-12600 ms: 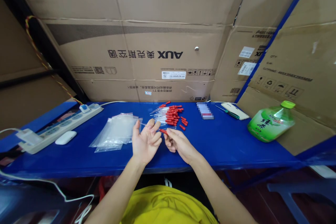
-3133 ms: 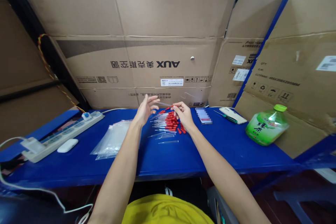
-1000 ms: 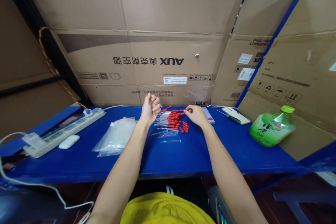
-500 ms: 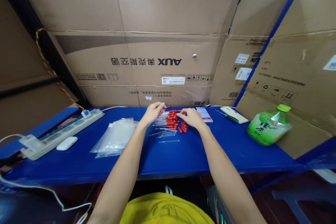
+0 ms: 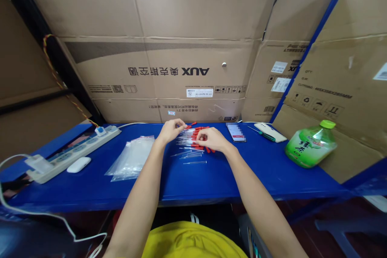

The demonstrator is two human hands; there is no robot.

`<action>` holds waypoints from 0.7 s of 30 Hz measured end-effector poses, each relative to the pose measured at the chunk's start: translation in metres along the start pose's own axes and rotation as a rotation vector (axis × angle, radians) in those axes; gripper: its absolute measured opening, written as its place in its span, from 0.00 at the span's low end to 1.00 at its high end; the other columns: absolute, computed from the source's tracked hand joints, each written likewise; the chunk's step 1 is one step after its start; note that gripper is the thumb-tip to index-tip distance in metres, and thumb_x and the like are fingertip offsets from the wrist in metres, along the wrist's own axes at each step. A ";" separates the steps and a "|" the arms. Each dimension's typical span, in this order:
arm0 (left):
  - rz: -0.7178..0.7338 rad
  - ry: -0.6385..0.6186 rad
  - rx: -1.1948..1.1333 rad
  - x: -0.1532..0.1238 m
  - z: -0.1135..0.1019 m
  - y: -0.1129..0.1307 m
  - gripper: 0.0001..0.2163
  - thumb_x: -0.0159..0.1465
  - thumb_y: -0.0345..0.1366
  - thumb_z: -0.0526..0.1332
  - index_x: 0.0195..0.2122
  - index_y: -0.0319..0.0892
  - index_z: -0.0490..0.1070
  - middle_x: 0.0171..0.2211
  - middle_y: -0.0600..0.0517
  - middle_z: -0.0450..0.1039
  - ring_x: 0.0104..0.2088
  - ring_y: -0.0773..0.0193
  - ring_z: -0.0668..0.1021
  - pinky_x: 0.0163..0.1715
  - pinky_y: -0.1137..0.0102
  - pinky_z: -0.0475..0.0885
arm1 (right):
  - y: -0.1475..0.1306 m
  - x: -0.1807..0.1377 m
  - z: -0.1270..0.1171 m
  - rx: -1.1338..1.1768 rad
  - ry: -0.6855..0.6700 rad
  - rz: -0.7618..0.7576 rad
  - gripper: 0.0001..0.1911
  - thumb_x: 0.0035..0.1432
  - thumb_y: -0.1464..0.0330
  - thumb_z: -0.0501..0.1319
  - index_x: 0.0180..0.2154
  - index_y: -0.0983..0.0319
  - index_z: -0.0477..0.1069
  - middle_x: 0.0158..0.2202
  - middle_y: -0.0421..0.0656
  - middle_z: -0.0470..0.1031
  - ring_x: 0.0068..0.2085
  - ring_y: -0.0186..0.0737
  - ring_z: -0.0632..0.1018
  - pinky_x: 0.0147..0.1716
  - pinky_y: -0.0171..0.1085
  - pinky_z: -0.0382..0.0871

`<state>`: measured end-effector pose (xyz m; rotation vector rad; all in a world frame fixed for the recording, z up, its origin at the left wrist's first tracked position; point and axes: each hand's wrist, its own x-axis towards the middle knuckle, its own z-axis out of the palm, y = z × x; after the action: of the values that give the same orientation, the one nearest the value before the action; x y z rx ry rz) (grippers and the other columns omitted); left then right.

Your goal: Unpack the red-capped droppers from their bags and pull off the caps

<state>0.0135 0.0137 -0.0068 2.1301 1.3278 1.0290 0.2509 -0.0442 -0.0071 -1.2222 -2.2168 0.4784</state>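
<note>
A blue bench top [image 5: 211,181] runs across the view, walled at the back by brown cardboard cartons [image 5: 169,44] stacked flat against it, the middle one printed with "AUX" upside down. A blue rack post [image 5: 305,48] slants up on the right between more cartons. At the left end lies a white power strip [image 5: 72,152] with a plug in it, and a small white oval case [image 5: 78,164] sits just in front of it. A loose stack of clear plastic bags [image 5: 131,158] lies flat left of centre; nothing can be made out inside them. On the right a green bottle [image 5: 311,144] with a green cap rests on its side against a carton; how full it is cannot be told. A phone [image 5: 236,132], a green-handled screwdriver [image 5: 263,134] and a flat white case [image 5: 270,132] lie between the bottle and the middle. The pile of clear droppers with red bulbs [image 5: 192,142] lies at the back centre of the bench, with a few bare tubes [image 5: 195,162] strayed just in front. The left hand [image 5: 171,130] rests, fingers curled, on the pile's left edge, and the right hand [image 5: 211,139] covers its right side, fingers bent down among the red bulbs; whether either hand pinches a dropper cannot be told.
</note>
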 end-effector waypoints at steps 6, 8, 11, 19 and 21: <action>0.159 -0.276 0.103 -0.002 0.011 -0.003 0.08 0.56 0.40 0.68 0.33 0.42 0.83 0.34 0.50 0.82 0.35 0.60 0.78 0.38 0.70 0.68 | -0.013 -0.004 0.010 -0.153 -0.220 -0.029 0.05 0.52 0.64 0.73 0.30 0.57 0.82 0.28 0.36 0.78 0.29 0.32 0.74 0.28 0.32 0.56; 0.191 -0.308 0.069 -0.002 0.015 0.000 0.07 0.56 0.38 0.68 0.32 0.43 0.83 0.34 0.49 0.82 0.35 0.60 0.78 0.38 0.70 0.68 | -0.014 -0.004 0.010 -0.178 -0.234 -0.021 0.07 0.51 0.61 0.74 0.31 0.56 0.82 0.29 0.36 0.79 0.29 0.33 0.74 0.28 0.33 0.56; 0.204 -0.348 0.032 -0.003 0.017 0.002 0.07 0.55 0.40 0.70 0.31 0.43 0.84 0.32 0.50 0.81 0.35 0.61 0.77 0.38 0.71 0.67 | -0.012 -0.003 0.006 -0.209 -0.207 0.010 0.05 0.54 0.61 0.72 0.32 0.54 0.82 0.29 0.37 0.80 0.31 0.35 0.77 0.29 0.34 0.58; 0.119 -0.469 0.071 -0.007 0.015 0.006 0.05 0.51 0.38 0.72 0.27 0.44 0.85 0.18 0.56 0.68 0.22 0.67 0.65 0.25 0.71 0.56 | 0.003 -0.003 -0.001 -0.322 -0.222 0.137 0.04 0.53 0.68 0.69 0.32 0.52 0.82 0.33 0.39 0.83 0.36 0.41 0.80 0.32 0.35 0.61; 0.111 -0.497 0.087 -0.008 0.015 0.009 0.04 0.51 0.37 0.71 0.27 0.45 0.85 0.18 0.56 0.69 0.22 0.67 0.64 0.26 0.70 0.56 | 0.003 -0.003 0.000 -0.348 -0.219 0.147 0.04 0.53 0.67 0.70 0.33 0.52 0.83 0.35 0.40 0.83 0.37 0.42 0.80 0.33 0.35 0.62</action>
<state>0.0283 0.0027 -0.0136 2.3401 1.0347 0.4339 0.2542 -0.0457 -0.0094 -1.5863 -2.4798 0.3014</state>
